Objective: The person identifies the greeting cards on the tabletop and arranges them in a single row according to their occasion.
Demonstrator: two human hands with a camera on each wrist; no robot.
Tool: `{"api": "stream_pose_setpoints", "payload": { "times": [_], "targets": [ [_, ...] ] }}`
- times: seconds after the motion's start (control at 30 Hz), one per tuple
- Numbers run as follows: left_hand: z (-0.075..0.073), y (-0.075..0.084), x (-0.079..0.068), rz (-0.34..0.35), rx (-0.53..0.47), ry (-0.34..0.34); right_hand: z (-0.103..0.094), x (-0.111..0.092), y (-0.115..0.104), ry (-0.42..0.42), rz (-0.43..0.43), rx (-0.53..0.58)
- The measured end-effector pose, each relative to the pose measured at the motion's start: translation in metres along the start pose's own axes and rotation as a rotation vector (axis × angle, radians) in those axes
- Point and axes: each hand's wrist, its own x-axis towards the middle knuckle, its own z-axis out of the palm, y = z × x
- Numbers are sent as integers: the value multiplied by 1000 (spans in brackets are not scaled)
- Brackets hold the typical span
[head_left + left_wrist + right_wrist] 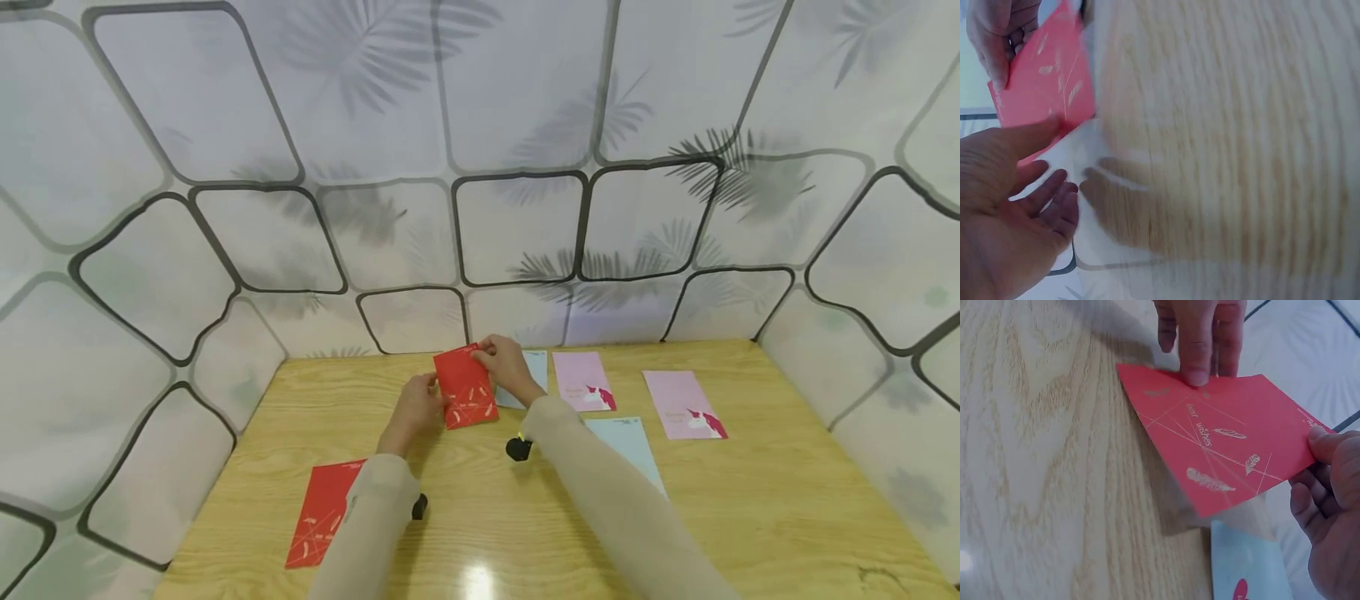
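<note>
A red greeting card with pale feather drawings, thin lines and "best wishes" lettering is held tilted above the wooden table, near its far edge. My left hand pinches the left edge, thumb on the printed face; its other fingers curl loosely below in the left wrist view. At the upper right corner, my right hand grips the card between thumb and fingers, as the right wrist view also shows. A light blue card lies below the held card, partly covered by my right hand in the head view.
On the wooden table, a second red card lies at front left, partly under my left sleeve. Right of my hands lie two pink unicorn cards and another light blue card. A patterned fabric wall encloses the table.
</note>
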Motion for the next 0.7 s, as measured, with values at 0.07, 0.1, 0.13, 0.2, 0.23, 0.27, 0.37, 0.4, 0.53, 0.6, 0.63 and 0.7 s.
{"api": "stream_pose_setpoints", "payload": {
  "times": [0.07, 0.1, 0.13, 0.2, 0.23, 0.27, 0.37, 0.4, 0.53, 0.6, 0.63, 0.7],
  "targets": [
    [-2, 1, 0, 13, -118, 84, -3, -1, -4, 15, -22, 33],
    [-4, 3, -1, 27, -166, 125, -4, -3, -6, 17, -32, 53],
    [-5, 4, -1, 51, -186, 161, -6, -4, -8, 19, -35, 70],
    [-9, 8, -1, 97, -204, 235, -9, -6, -11, 24, -40, 109],
    [-11, 10, -1, 106, -217, 263, -11, -8, -13, 27, -37, 129],
    [-13, 13, -2, 111, -225, 288, -13, -9, -15, 29, -36, 148],
    [-19, 21, -3, 112, -260, 357, -17, -14, -20, 50, -46, 213],
    [-22, 24, -4, 111, -272, 373, -19, -16, -21, 57, -52, 233],
    [-31, 35, -9, 129, -321, 399, -26, -23, -29, 93, -94, 289],
    [-36, 39, -11, 147, -322, 400, -30, -27, -34, 103, -107, 302],
    [-38, 42, -13, 154, -324, 398, -32, -28, -36, 106, -111, 308],
    [-42, 46, -15, 168, -318, 390, -37, -32, -41, 111, -103, 330]
  ]
}}
